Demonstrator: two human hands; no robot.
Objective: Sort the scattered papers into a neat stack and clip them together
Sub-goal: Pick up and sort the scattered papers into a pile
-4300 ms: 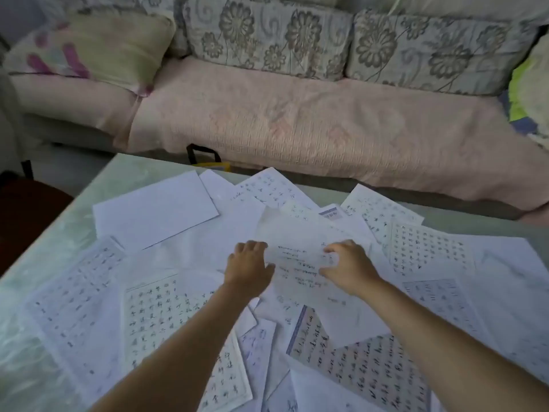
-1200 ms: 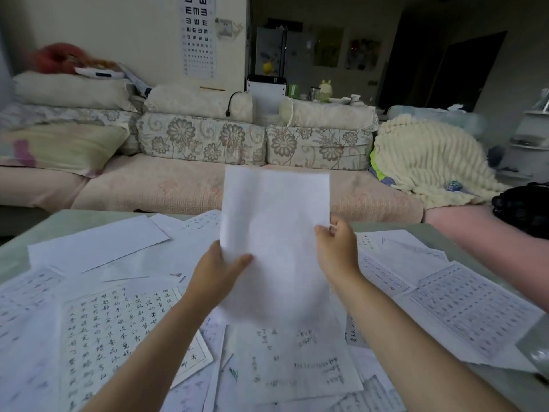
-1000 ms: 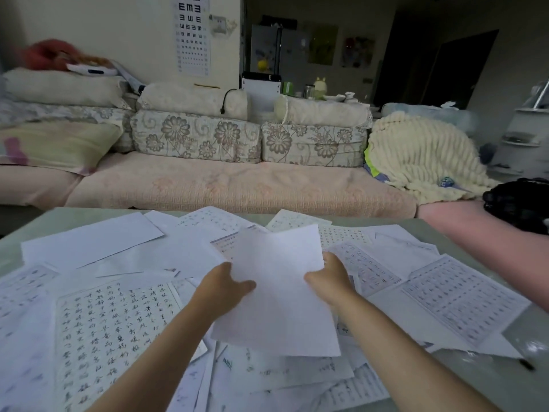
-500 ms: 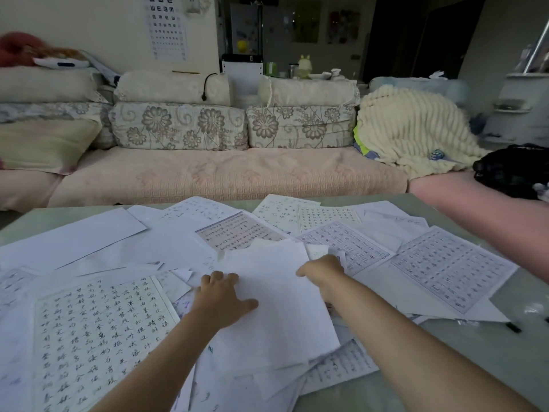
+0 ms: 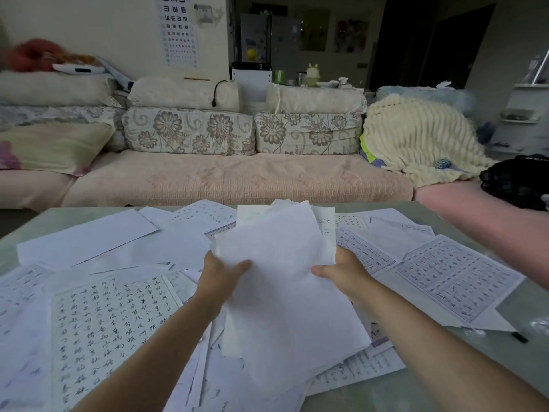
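While you hold the bundle of sheets (image 5: 282, 263) up between your hands, both grips are closed on it. Your left hand (image 5: 222, 275) pinches its left edge, thumb across the front face and fingers tucked behind. Your right hand (image 5: 341, 272) clamps the right edge the same way, thumb lying on the front. The bundle tilts away from you, its top edges uneven and fanned out above your knuckles. Its lower part drapes down between your forearms onto the scattered papers (image 5: 190, 248) below. These papers spread out on the table (image 5: 505, 376) to both sides of your hands. There's a gridded sheet of handwritten characters (image 5: 113, 322) just left of your left forearm, and a printed grid sheet (image 5: 454, 281) out to the right of your right hand. A blank sheet (image 5: 86, 236) lies farther out beyond your left hand. A small black object (image 5: 520, 337) sits on bare table right of your right forearm; what it is, I can't tell.
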